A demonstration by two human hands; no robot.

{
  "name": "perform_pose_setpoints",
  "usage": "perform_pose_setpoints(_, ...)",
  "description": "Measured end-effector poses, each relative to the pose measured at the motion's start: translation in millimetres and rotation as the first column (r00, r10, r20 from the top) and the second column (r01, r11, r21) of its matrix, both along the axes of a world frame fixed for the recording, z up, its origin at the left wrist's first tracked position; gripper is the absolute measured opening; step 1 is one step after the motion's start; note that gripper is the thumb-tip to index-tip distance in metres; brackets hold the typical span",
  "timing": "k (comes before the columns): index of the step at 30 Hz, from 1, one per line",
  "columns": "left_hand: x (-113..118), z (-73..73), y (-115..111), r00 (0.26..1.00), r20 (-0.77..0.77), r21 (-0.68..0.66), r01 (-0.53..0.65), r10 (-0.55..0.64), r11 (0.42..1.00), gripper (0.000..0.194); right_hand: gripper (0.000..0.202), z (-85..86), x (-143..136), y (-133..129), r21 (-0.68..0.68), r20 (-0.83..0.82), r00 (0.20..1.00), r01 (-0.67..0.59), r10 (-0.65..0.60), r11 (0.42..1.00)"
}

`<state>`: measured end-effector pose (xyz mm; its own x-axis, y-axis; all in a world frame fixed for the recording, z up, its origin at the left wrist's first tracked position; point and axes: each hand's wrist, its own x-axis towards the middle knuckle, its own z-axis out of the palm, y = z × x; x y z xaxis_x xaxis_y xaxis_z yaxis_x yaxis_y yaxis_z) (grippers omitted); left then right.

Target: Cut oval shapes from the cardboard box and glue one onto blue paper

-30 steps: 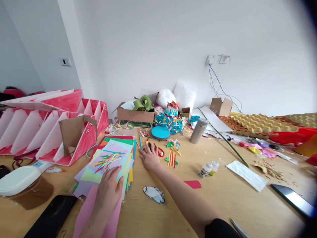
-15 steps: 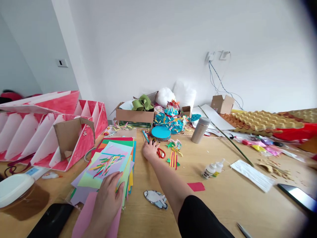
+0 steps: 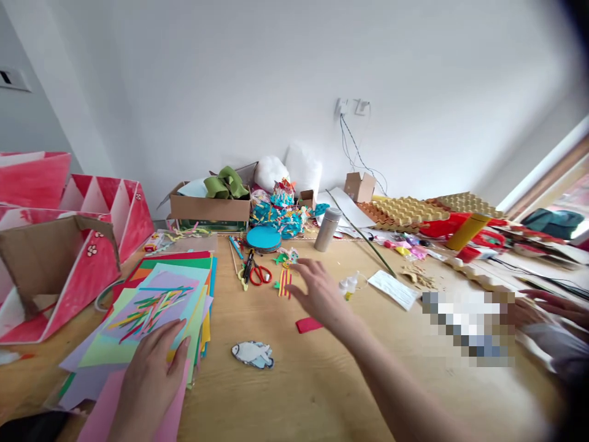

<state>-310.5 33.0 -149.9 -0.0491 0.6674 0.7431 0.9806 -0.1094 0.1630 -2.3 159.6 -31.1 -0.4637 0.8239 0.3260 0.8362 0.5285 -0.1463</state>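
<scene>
My left hand point(image 3: 154, 368) lies on the stack of coloured paper point(image 3: 186, 276), fingers stretched out and apart. Thin coloured paper strips point(image 3: 156, 307) are scattered on the lilac sheet just beyond its fingertips. My right hand point(image 3: 317, 291) is over the table with its fingers spread and nothing visible in it. Close to those fingertips is a red-and-yellow striped paper piece point(image 3: 284, 282). A folded red paper piece point(image 3: 308, 325) lies below that hand, partly covered by it. Red-handled scissors point(image 3: 261, 275) and a black-handled cutter point(image 3: 248, 266) lie to its left. Nearer me is a paper fish point(image 3: 253, 354).
Glue bottles point(image 3: 350, 285), a steel flask point(image 3: 328, 229) and a face mask point(image 3: 393, 289) stand or lie beyond my right hand. Pink-and-white cardboard racks point(image 3: 92, 258) fill the left side. A box point(image 3: 209, 209) stands by the wall. Another person's hands point(image 3: 547, 307) are at the right.
My right hand has drawn back from the pens and scissors and moved right, towards me. My left hand stays on the paper. The view has turned right, bringing another person's hands into sight.
</scene>
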Motion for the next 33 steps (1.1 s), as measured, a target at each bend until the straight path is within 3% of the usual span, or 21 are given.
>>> perform_pose_setpoints(2, 0, 0.1, 0, 0.999, -0.034, 0.001, 0.006, -0.006, 1.0, 0.034, 0.047, 12.2, 38, 4, -0.034, 0.054, 0.985, 0.164, -0.162, 0.986)
perform_pose_setpoints(4, 0, 0.0, 1, 0.998, -0.06, 0.007, 0.006, -0.006, 1.0, 0.034, 0.052, 14.0, 68, 14, -0.131, 0.182, 0.938, 0.322, -0.296, 0.938)
perform_pose_setpoints(6, 1, -0.3, 1, 0.998, -0.07, 0.004, 0.006, -0.006, 1.0, 0.034, 0.051, 6.2, 88, 24, -0.212, 0.274, 0.906, 0.384, -0.323, 0.899)
perform_pose_setpoints(10, 4, -1.2, 1, 0.999, -0.039, -0.011, -0.006, 0.005, 1.0, 0.036, 0.042, -19.7, 101, 41, -0.28, 0.307, 0.906, 0.379, -0.291, 0.882)
perform_pose_setpoints(15, 5, -5.4, 1, 0.992, 0.124, -0.084, -0.008, 0.018, 0.996, 0.04, 0.028, -30.9, 87, 64, -0.262, 0.314, 0.9, 0.389, -0.303, 0.883)
perform_pose_setpoints(21, 0, -18.3, 3, 0.972, 0.229, -0.197, 0.003, 0.043, 0.98, 0.038, 0.032, -24.0, 47, 134, -0.217, 0.281, 0.893, 0.417, -0.353, 0.883)
perform_pose_setpoints(25, -7, -23.2, 1, 0.973, 0.221, -0.192, -0.015, 0.059, 0.981, 0.033, 0.032, -20.7, 30, 171, -0.218, 0.266, 0.891, 0.428, -0.368, 0.877)
perform_pose_setpoints(28, -10, -21.7, -2, 0.978, 0.199, -0.18, -0.027, 0.063, 0.983, 0.031, 0.038, -20.2, 24, 169, -0.18, 0.248, 0.897, 0.414, -0.366, 0.892)
perform_pose_setpoints(31, -9, -19.2, -4, 0.978, 0.199, -0.173, -0.031, 0.065, 0.984, 0.031, 0.052, -28.1, 20, 140, -0.131, 0.225, 0.926, 0.336, -0.302, 0.933)
perform_pose_setpoints(33, -6, -18.0, -6, 0.977, 0.206, -0.17, -0.024, 0.059, 0.985, 0.031, 0.058, -40.1, 17, 115, -0.159, 0.231, 0.956, 0.223, -0.183, 0.962)
